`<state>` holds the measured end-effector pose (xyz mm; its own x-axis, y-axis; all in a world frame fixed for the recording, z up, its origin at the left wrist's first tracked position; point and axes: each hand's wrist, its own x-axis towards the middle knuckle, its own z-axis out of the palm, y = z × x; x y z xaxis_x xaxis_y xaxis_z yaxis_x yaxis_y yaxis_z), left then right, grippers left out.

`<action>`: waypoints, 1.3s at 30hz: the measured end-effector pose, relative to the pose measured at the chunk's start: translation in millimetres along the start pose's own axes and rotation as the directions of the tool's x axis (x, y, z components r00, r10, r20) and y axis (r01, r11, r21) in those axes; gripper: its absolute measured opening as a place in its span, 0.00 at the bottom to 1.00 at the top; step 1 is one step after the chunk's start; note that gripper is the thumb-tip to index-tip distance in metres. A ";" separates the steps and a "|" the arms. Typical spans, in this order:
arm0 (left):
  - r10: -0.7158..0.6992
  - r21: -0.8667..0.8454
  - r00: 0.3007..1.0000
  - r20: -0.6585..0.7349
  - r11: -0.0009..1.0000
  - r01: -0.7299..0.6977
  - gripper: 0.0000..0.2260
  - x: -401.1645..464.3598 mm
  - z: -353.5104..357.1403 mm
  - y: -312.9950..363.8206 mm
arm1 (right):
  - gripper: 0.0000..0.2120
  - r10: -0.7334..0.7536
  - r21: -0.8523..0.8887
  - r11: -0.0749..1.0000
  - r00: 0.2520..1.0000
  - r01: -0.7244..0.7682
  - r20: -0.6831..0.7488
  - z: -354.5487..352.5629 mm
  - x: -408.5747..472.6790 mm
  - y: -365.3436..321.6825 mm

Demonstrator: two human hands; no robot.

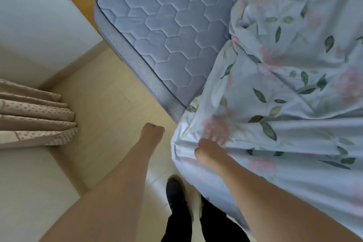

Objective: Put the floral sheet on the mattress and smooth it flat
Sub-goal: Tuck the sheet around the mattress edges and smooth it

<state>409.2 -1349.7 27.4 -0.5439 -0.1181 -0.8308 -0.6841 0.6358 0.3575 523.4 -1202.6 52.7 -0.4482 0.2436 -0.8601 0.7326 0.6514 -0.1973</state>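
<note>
Floral sheet [290, 88] bunched, covers part of mattress [169, 31]; far corner bare. Right hand [208, 151] fingers grasping sheet edge; left hand [152, 131] clenched, empty.

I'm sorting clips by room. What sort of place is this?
Most likely a bedroom at home. A quilted mattress lies partly bare, with a floral sheet bunched over it, the right hand gripping its edge. Curtains hang over a pale floor.

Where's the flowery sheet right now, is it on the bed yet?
Partly: the floral sheet fills the right side of the head view, bunched over the mattress, whose left part is bare. The right hand grips its edge at the near corner.
</note>
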 end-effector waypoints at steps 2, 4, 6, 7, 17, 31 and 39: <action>0.042 0.038 0.999 -0.009 0.998 -0.041 0.04 8.3 -13.3 23.8 | 0.12 0.004 0.121 0.993 0.997 0.005 -0.074 -14.7 7.6 -5.9; 0.065 0.077 0.998 -0.016 0.995 -0.063 0.07 14.9 -25.9 45.4 | 0.12 0.004 0.178 0.984 0.995 0.015 -0.104 -29.4 13.8 -11.9; 0.057 0.102 0.998 -0.004 0.993 -0.056 0.08 15.9 -29.7 70.7 | 0.13 0.015 0.205 0.979 0.995 0.005 -0.096 -46.5 18.7 -13.0; 0.053 0.102 0.999 0.011 0.993 -0.054 0.07 16.4 -28.4 81.8 | 0.14 0.030 0.239 0.971 0.995 -0.006 -0.097 -54.6 19.7 -11.8; 0.097 -0.058 0.957 0.273 0.995 -0.085 0.12 72.6 67.0 191.1 | 0.32 0.176 0.352 0.929 0.973 -0.114 -0.149 -58.9 73.0 -5.2; -0.072 0.175 0.746 0.662 0.983 -0.060 0.04 78.8 174.1 242.8 | 0.07 0.594 0.765 0.555 0.799 -0.325 -0.091 -51.7 92.8 50.5; -0.022 0.100 0.753 0.658 0.993 -0.059 0.10 61.1 185.6 248.6 | 0.12 0.598 0.672 0.656 0.780 -0.344 -0.184 -64.4 92.3 34.9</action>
<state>296.2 -1057.4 -13.7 -0.0753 0.3989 -0.9139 -0.5987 0.7149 0.3614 474.6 -1111.1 -3.3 -0.0056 0.7118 -0.7024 0.9788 -0.1398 -0.1494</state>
